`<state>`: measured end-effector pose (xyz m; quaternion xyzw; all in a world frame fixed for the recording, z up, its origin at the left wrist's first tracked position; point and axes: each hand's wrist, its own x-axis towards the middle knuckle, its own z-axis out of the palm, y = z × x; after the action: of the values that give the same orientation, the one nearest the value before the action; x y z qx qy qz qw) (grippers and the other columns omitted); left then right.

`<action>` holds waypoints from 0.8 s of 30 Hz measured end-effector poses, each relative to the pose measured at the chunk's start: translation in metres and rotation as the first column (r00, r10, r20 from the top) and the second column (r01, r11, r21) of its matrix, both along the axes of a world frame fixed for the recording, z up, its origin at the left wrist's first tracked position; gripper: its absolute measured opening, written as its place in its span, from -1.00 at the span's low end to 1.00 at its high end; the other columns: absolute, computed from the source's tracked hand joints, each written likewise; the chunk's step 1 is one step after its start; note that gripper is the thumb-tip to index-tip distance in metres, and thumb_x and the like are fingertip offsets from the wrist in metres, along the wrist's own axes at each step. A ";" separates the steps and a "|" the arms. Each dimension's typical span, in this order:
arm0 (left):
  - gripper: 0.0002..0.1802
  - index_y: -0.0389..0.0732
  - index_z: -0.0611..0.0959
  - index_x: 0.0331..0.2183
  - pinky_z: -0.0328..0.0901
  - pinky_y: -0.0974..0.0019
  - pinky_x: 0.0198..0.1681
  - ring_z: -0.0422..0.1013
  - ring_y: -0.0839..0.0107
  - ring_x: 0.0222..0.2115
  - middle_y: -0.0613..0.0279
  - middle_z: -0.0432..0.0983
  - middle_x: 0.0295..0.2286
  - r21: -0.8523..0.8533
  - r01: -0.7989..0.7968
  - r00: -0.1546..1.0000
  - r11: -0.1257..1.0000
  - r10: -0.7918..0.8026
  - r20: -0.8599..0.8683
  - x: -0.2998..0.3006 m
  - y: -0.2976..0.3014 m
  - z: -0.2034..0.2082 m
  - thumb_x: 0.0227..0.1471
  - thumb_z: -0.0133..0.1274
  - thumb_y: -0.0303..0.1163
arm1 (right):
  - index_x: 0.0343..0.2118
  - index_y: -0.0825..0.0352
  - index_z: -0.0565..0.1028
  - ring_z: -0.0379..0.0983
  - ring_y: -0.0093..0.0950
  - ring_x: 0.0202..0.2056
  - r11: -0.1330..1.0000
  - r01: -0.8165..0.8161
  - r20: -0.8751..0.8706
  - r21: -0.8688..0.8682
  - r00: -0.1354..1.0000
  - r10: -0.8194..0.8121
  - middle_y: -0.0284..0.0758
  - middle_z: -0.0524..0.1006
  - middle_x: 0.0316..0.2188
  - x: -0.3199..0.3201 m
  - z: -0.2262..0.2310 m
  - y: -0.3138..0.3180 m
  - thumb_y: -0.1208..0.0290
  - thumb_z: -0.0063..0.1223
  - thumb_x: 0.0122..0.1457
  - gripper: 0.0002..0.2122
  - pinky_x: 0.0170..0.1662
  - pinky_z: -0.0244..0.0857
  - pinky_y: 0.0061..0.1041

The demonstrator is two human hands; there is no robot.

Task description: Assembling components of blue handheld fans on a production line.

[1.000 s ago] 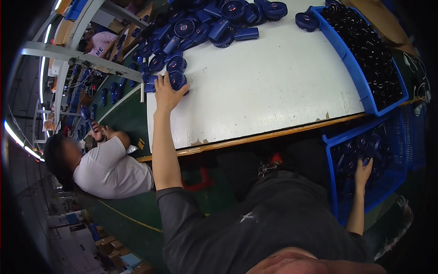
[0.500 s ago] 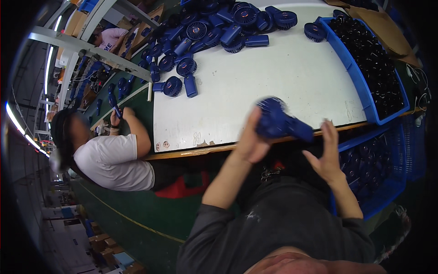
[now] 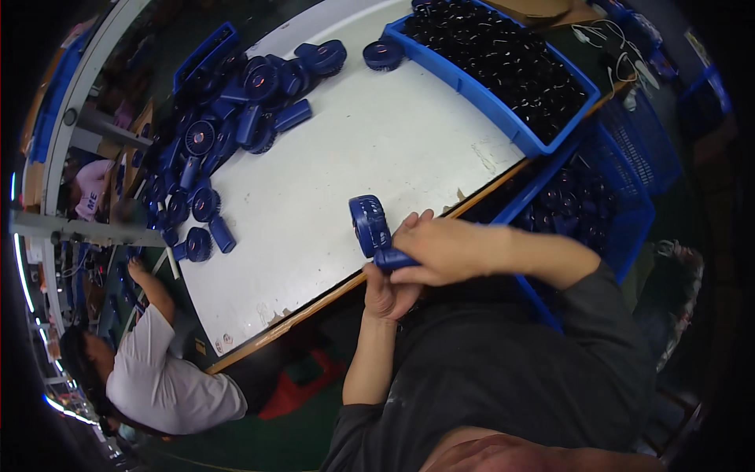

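Note:
Over the table's front edge I hold a dark blue handheld fan (image 3: 370,224), its round head tilted upward and its handle pointing right. My right hand (image 3: 444,250) wraps the handle from above. Beneath the handle, my left hand (image 3: 385,295) grips it with the thumb near the joint of head and handle; part of its fingers is hidden by the right hand. A pile of similar blue fans (image 3: 200,138) covers the far left of the white tabletop (image 3: 338,149). One lone fan (image 3: 383,55) lies beside a blue tray.
The blue tray (image 3: 472,90) at the far right holds many small black parts. Below it, a blue crate (image 3: 621,228) contains more dark blue pieces. A co-worker in a white shirt (image 3: 169,377) sits at left near a red stool (image 3: 303,385). White cables (image 3: 621,55) hang at the right.
My view has turned, so the table appears slanted. The right hand, open and apart from the fan before, now grips its handle. My left hand has shifted from the fan head to below the handle.

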<state>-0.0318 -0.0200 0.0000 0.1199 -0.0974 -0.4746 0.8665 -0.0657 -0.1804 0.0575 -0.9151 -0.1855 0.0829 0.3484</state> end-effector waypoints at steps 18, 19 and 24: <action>-0.68 -0.36 0.46 -0.14 0.58 0.22 -0.37 0.48 0.29 -0.25 -0.03 0.44 -0.21 0.506 -0.306 0.909 0.806 0.089 0.406 0.029 0.023 -0.001 0.04 0.13 -0.61 | -0.10 0.35 0.56 0.54 -0.44 -0.32 0.611 0.754 0.170 0.243 0.587 -0.792 -0.24 0.62 -0.30 0.103 0.008 -0.238 0.53 0.08 0.06 -0.70 -0.21 0.41 -0.47; -0.67 -0.37 0.45 -0.12 0.58 0.23 -0.38 0.49 0.30 -0.26 -0.03 0.44 -0.20 0.527 -0.356 0.902 0.772 0.135 0.411 0.031 0.020 0.003 0.05 0.12 -0.59 | -0.07 0.34 0.55 0.50 -0.56 -0.39 0.572 0.700 -0.034 0.428 0.644 -0.764 -0.32 0.61 -0.33 0.092 0.022 -0.195 0.51 0.10 0.09 -0.70 -0.28 0.39 -0.57; -0.55 -0.41 0.39 -0.01 0.55 0.35 -0.45 0.51 0.35 -0.36 0.02 0.48 -0.22 0.516 -0.439 0.889 0.735 0.271 0.370 0.035 -0.011 0.015 0.07 0.13 -0.56 | 0.00 0.40 0.47 0.45 -0.62 -0.30 0.552 0.340 -0.251 0.761 0.940 -0.233 -0.36 0.50 -0.21 0.019 -0.031 -0.035 0.58 0.04 0.20 -0.71 -0.25 0.40 -0.58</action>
<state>0.0034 -0.0309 0.0152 0.4612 -0.0381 -0.2843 0.8397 -0.0463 -0.2156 0.0267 -0.6747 -0.0296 -0.0110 0.7374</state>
